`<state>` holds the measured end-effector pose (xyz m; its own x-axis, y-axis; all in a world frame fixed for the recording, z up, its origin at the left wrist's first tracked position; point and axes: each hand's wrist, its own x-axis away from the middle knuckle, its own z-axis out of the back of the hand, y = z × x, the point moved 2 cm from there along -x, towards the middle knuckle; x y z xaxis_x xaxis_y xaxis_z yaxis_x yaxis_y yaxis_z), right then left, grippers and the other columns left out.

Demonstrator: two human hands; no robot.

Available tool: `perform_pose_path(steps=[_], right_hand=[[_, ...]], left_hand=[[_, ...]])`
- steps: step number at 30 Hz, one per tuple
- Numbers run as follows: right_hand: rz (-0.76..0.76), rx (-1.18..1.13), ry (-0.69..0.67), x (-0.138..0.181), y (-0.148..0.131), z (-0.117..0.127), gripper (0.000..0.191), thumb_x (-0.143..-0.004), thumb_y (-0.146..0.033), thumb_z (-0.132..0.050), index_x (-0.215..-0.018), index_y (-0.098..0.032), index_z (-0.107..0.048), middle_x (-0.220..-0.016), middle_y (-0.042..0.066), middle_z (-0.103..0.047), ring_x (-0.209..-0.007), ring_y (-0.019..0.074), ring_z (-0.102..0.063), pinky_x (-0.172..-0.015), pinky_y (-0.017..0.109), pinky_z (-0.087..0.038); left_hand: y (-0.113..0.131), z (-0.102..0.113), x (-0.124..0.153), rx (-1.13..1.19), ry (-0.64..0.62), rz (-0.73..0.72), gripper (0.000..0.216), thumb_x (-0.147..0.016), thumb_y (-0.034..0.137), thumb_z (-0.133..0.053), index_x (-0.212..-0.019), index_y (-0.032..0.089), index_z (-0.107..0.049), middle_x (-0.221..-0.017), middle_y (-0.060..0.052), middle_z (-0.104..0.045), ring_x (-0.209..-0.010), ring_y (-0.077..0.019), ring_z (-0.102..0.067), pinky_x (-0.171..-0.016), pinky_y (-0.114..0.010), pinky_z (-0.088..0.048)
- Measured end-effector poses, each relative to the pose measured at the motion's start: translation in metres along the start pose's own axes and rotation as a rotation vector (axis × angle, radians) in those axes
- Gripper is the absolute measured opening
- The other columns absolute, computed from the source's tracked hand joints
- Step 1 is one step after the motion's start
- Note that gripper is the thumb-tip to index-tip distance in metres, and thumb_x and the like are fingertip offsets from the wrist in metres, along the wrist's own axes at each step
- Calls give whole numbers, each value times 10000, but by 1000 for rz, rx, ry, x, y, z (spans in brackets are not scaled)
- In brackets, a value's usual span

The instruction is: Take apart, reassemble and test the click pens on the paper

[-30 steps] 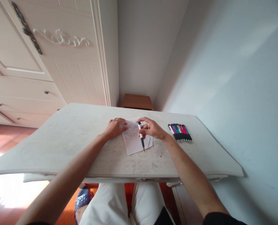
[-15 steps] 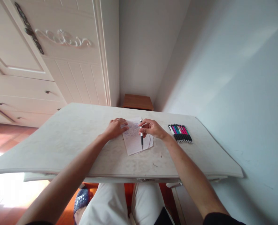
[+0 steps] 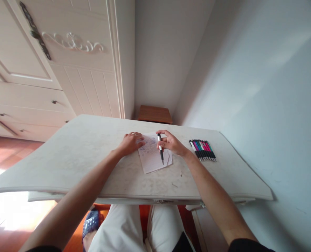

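Observation:
A white pen (image 3: 160,144) with a black grip is held in my right hand (image 3: 170,143), its tip pointing down toward me over the paper. My index finger rests at the pen's top end. The sheet of paper (image 3: 152,163) lies on the desk, with blue handwriting over its upper part and a torn-looking edge at the lower right. My left hand (image 3: 131,142) lies at the paper's upper left edge, fingers stretched out and flat, holding nothing. Right of my right hand, a row of several pens (image 3: 203,149) in mixed colours lies side by side.
The white desk (image 3: 74,157) reaches across in front of me, with small scraps (image 3: 174,185) near its front edge. A pale wardrobe (image 3: 89,87) stands at the left, a wall (image 3: 263,115) at the right. A small brown wooden stand (image 3: 154,113) is beyond the desk.
The pen has tilted in my right hand, its tip shifting slightly right, and the index finger has moved up to its top end. My left hand stays on the paper.

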<state>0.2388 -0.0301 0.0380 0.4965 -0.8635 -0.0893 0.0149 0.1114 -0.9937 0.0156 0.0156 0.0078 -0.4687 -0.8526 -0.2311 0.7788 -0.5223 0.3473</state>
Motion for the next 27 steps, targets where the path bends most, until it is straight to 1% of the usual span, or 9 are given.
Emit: perform_pose_path(steps=[5, 10, 12, 14, 16, 18, 21, 25, 27], right_hand=[[28, 6, -17, 0, -1, 1, 496, -791, -360, -729, -1171, -186, -463, -704, 13, -705, -586, 152, -659, -562, 263, -518], [22, 17, -28, -1, 3, 5, 588, -791, -360, -737, -1285, -155, -494, -711, 20, -715, -595, 130, -645, -565, 243, -525], [10, 18, -74, -1, 5, 5, 710, -794, -367, -736, -1398, -159, -426, -751, 28, -727, -596, 124, -643, -557, 237, -524], [0, 9, -123, 0, 5, 3, 867, -796, -367, -737, -1501, -185, -268, -778, 25, -735, -583, 117, -636, -553, 235, -525], [-8, 3, -152, 0, 4, 1, 964, -797, -357, -740, -1537, -198, -141, -782, 20, -738, -573, 110, -630, -559, 233, -528], [-18, 7, -157, 1, 3, 0, 933, -800, -351, -738, -1528, -181, -179, -777, 24, -735, -577, 110, -632, -565, 231, -529], [-32, 24, -141, 1, 2, -1, 776, -802, -344, -730, -1448, -150, -347, -775, 36, -731, -586, 121, -644, -568, 237, -525], [-47, -16, -80, 2, 0, -2, 693, -805, -289, -708, -1390, -160, -360, -783, 34, -722, -631, 146, -662, -614, 270, -527], [-50, -107, -47, 2, -1, -2, 567, -819, -270, -661, -1314, -168, -405, -773, 22, -700, -652, 156, -661, -637, 290, -526]], left_hand=[[-1, -1, -1, -7, -6, 1, 342, -884, 466, -499, -1088, 269, -690, -1301, -66, -624, -1217, -273, -530, -1012, -430, -372], [-1, -2, -1, -9, -8, -1, 336, -884, 465, -499, -1089, 277, -687, -1303, -65, -622, -1216, -266, -530, -1012, -429, -371], [-1, -1, -1, -8, -7, -4, 338, -883, 459, -500, -1092, 271, -688, -1303, -69, -622, -1218, -271, -529, -1010, -438, -371], [-1, -1, 0, -6, -6, -2, 338, -883, 456, -499, -1094, 273, -689, -1304, -68, -621, -1222, -274, -527, -1013, -442, -370], [-1, -1, -1, -7, -8, 5, 334, -884, 459, -496, -1093, 285, -689, -1308, -60, -620, -1229, -270, -523, -1018, -435, -367], [-2, -2, -1, -11, -9, 10, 331, -886, 464, -494, -1094, 296, -687, -1312, -52, -618, -1236, -264, -519, -1021, -422, -366], [-3, -3, -1, -12, -5, 4, 336, -886, 469, -491, -1096, 293, -686, -1310, -51, -620, -1232, -264, -522, -1018, -419, -369], [-4, -4, -1, -9, -5, -11, 348, -883, 470, -495, -1100, 277, -688, -1303, -61, -623, -1226, -275, -525, -1011, -431, -374], [-4, -4, -2, -8, -5, -10, 345, -881, 466, -499, -1098, 277, -690, -1302, -63, -623, -1220, -277, -528, -1009, -433, -376]])
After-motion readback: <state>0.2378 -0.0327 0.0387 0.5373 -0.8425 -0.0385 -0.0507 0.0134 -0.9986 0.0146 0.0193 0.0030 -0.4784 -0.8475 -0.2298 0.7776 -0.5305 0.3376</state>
